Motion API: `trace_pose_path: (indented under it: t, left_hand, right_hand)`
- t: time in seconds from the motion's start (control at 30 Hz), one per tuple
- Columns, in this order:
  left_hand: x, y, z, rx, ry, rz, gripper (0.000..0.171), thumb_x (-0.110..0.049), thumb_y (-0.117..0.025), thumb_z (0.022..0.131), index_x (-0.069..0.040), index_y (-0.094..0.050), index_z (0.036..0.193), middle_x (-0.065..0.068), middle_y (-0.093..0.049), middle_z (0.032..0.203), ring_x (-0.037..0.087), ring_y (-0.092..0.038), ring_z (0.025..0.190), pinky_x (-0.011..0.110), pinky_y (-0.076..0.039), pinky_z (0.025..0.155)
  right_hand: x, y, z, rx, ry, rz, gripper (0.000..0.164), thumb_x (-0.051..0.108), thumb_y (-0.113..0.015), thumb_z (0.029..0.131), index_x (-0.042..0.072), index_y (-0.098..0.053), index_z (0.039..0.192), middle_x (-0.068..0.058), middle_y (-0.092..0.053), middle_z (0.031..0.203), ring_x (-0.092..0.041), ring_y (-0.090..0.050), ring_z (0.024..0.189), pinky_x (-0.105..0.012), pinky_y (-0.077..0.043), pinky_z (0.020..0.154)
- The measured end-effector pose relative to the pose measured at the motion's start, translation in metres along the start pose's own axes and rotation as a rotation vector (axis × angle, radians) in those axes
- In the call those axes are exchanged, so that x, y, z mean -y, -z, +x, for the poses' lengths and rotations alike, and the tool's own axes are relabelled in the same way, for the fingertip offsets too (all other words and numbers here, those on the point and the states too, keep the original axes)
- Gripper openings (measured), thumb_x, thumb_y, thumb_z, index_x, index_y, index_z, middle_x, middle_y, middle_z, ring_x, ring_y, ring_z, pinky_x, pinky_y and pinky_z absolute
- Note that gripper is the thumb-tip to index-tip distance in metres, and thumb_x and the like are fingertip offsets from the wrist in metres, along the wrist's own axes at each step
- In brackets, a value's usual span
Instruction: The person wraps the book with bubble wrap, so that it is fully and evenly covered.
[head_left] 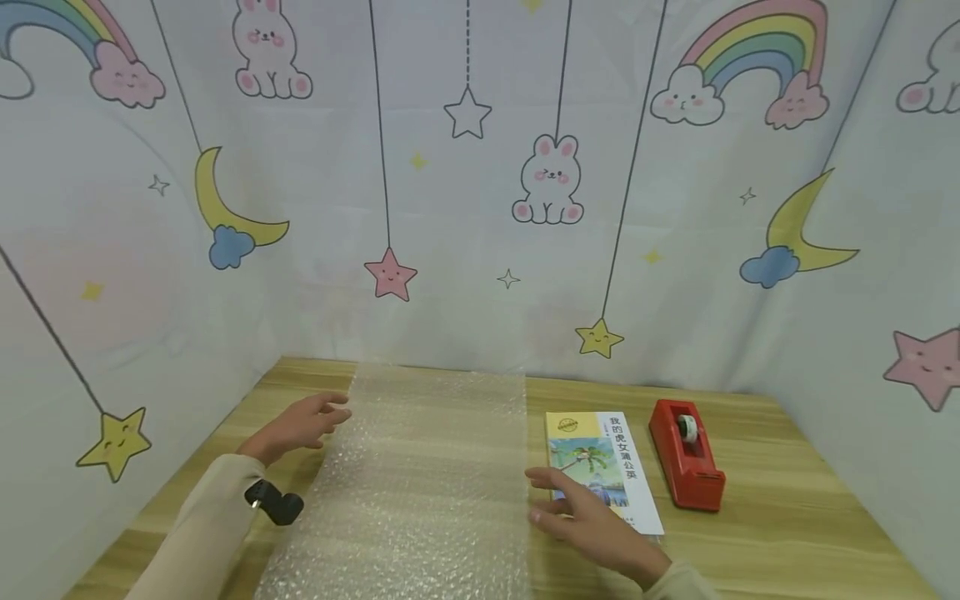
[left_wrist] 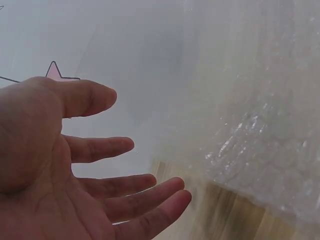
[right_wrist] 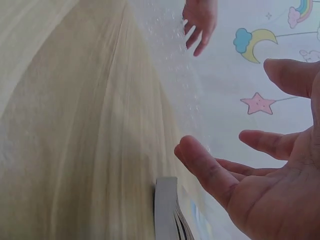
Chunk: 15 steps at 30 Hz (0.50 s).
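Note:
A clear sheet of bubble wrap (head_left: 427, 483) lies spread over the table, running from the back edge toward the front. At its left edge my left hand (head_left: 303, 423) hovers with fingers spread and relaxed, holding nothing; the left wrist view shows the palm and separated fingers (left_wrist: 125, 147) beside the wrap. My right hand (head_left: 588, 525) is at the wrap's right edge, fingers loosely extended and holding nothing. It overlaps the lower left of a book (head_left: 588, 467) with a palm-tree picture on its cover. In the right wrist view the book's page edge (right_wrist: 166, 210) shows below the fingers.
A red tape dispenser (head_left: 686, 458) with a small roll of tape stands to the right of the book. The wood-grain table (head_left: 795, 500) is enclosed at the back and both sides by a white curtain (head_left: 480, 317) printed with stars, moons, bunnies and rainbows.

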<state>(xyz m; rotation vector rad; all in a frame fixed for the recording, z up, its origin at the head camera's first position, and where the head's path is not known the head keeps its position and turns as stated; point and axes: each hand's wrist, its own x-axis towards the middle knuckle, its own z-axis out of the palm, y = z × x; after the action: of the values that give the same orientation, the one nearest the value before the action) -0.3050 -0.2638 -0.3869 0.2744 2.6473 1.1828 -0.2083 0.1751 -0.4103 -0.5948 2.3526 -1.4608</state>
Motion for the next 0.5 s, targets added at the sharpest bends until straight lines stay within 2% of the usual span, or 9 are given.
trace_pose_path:
  t: [0.1, 0.27, 0.5]
  left_hand:
    - [0.003, 0.000, 0.002, 0.000, 0.018, -0.022, 0.061, -0.033, -0.047, 0.106, 0.008, -0.032, 0.149, 0.038, -0.044, 0.144, 0.052, -0.055, 0.126, 0.052, -0.057, 0.094]
    - [0.007, 0.000, 0.008, 0.006, 0.029, -0.053, 0.058, -0.031, -0.046, 0.107, 0.008, -0.034, 0.148, 0.037, -0.046, 0.143, 0.047, -0.059, 0.121, 0.048, -0.058, 0.093]
    - [0.013, 0.001, 0.015, 0.037, 0.036, -0.079, 0.057, -0.032, -0.043, 0.108, 0.009, -0.037, 0.147, 0.037, -0.039, 0.149, 0.050, -0.056, 0.124, 0.048, -0.057, 0.095]
  right_hand:
    - [0.001, -0.003, -0.001, 0.036, 0.001, 0.036, 0.057, 0.029, -0.057, 0.103, 0.005, -0.039, 0.151, -0.028, -0.041, 0.153, -0.046, -0.055, 0.129, -0.048, -0.056, 0.097]
    - [-0.003, -0.009, 0.000, 0.089, -0.025, 0.157, 0.057, 0.026, -0.058, 0.102, 0.001, -0.039, 0.150, -0.030, -0.039, 0.152, -0.037, -0.061, 0.124, -0.040, -0.059, 0.094]
    - [-0.002, -0.015, -0.001, 0.117, -0.078, 0.235, 0.053, 0.027, -0.056, 0.103, 0.000, -0.042, 0.147, -0.028, -0.044, 0.146, -0.026, -0.069, 0.105, -0.038, -0.058, 0.093]
